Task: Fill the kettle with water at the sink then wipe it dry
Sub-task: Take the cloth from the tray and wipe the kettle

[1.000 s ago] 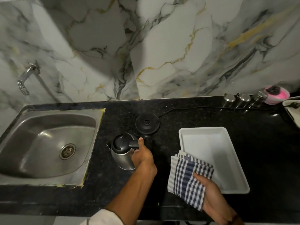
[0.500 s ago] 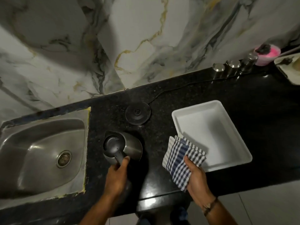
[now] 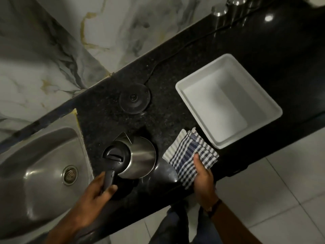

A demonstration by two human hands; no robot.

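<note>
A steel kettle (image 3: 140,155) with a black lid and handle sits on the black counter, just right of the sink (image 3: 35,173). Its lid is closed and the spout points toward the wall. My left hand (image 3: 98,196) grips the kettle's black handle from the near side. My right hand (image 3: 204,180) holds a folded blue-and-white checked cloth (image 3: 188,155), which rests on the counter to the right of the kettle, apart from it. The tap is out of view.
The kettle's round black base (image 3: 134,98) lies behind the kettle, its cord running along the counter to the back right. A white rectangular tray (image 3: 193,95) stands right of the cloth. Metal canisters (image 3: 219,10) line the back edge. Tiled floor shows below the counter edge.
My view has tilted down and rotated. The kettle handle has swung round toward me with my left hand still on it. My right hand keeps the cloth beside the tray.
</note>
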